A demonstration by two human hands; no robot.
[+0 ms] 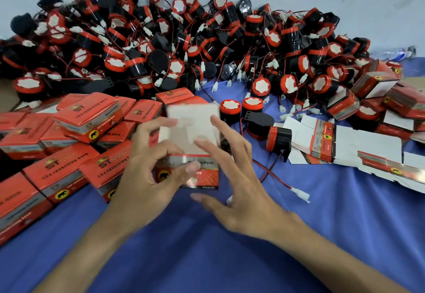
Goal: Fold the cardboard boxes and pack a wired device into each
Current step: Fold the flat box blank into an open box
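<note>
A red cardboard box point(193, 132) with white inner flaps stands in the middle of the blue cloth, blurred by motion. My left hand point(147, 166) holds its left side with curled fingers, the thumb pressing on its front. My right hand point(232, 177) lies against its right side with spread, nearly straight fingers touching the white flaps. A black and red wired device point(277, 138) lies just right of the box, its red and black wire ending in a white plug point(300, 194). A stack of flat unfolded boxes point(345, 143) sits to the right.
A large heap of black and red wired devices point(184, 40) fills the back of the table. Several closed red boxes point(64, 143) are piled at the left, and more boxes point(377, 90) lie at the far right. Blue cloth point(207, 246) covers the near table.
</note>
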